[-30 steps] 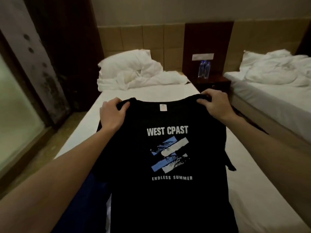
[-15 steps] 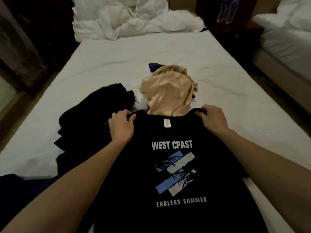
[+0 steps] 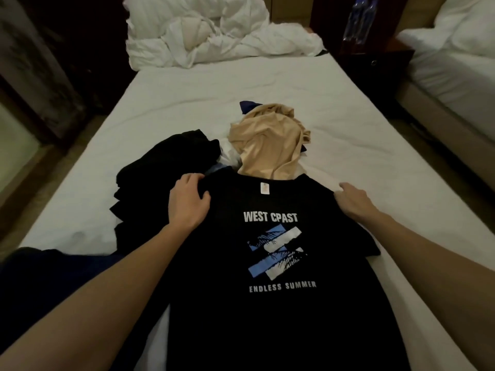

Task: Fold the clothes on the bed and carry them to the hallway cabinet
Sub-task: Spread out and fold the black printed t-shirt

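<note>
The black printed cotton T-shirt (image 3: 281, 263), held up a second ago, now lies flat on the white bed (image 3: 348, 124). The left hand (image 3: 187, 202) and the right hand (image 3: 353, 200) have let go; both rest with relaxed fingers on its shoulders, so folding can begin.

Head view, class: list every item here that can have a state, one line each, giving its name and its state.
black T-shirt: spread flat, print up, unfolded
left hand: resting on the shirt's shoulder
right hand: resting on the other shoulder
beige garment: crumpled
black clothes: heaped, unfolded
duvet: rumpled
water bottles: upright
</note>
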The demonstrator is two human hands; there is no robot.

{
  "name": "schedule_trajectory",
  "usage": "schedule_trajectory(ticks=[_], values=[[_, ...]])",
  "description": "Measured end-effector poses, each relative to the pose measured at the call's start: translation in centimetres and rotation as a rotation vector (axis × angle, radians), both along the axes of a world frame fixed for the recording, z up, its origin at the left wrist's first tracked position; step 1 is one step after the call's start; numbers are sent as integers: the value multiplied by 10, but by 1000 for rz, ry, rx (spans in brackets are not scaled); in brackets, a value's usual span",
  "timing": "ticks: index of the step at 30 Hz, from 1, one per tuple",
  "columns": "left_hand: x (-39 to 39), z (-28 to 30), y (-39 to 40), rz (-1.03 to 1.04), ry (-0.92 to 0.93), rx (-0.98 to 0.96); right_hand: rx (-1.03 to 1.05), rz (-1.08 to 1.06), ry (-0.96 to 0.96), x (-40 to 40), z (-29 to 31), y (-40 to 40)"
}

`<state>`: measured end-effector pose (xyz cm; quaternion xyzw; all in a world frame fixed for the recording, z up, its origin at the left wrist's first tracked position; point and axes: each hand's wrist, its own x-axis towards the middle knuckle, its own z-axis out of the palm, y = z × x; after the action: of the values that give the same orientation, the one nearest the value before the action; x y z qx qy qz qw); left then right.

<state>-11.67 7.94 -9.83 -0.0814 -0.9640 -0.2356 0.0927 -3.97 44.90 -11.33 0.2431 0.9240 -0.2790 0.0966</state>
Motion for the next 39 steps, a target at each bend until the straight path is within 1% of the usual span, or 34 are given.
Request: schedule_trajectory(ticks=[3,5,7,11,14,16,17,19,22,25,27,28,29,31,32,33,35,39], values=[[34,4,-25,74,-12,-71,-44,44,-99,33,-2,15],[54,7,-39,195,-78,-127,-78,13,-114,50,-2,17],[67,11,-49,306,-177,-187,-132,-41,-89,62,-3,19],[77,20,-61,424,-296,-304,-363,-140,-29,76,-5,21],[77,17,-83,497,-424,-302,-483,-254,118,76,-4,18],[78,15,-99,482,-486,-217,-450,-311,240,78,5,14],[80,15,-103,460,-487,-169,-405,-318,285,79,10,13],[84,18,-101,405,-412,-75,-281,-287,348,82,21,12],[92,28,-87,290,-211,127,-146,-238,447,82,38,2],[96,41,-74,193,-83,294,-118,-224,584,73,54,-26],[93,46,-73,203,-87,383,-145,-199,618,66,62,-52],[92,48,-74,219,-104,426,-184,-164,602,61,62,-66],[90,51,-75,233,-122,468,-273,-118,556,56,60,-81],[87,55,-77,239,-166,574,-588,-23,361,53,52,-113],[86,58,-75,233,-197,628,-701,28,259,54,46,-127],[85,62,-72,220,-233,671,-734,80,201,57,40,-137],[82,70,-59,170,-308,711,-695,117,198,65,29,-146],[80,76,-5,60,-391,764,-562,45,213,88,15,-134]])
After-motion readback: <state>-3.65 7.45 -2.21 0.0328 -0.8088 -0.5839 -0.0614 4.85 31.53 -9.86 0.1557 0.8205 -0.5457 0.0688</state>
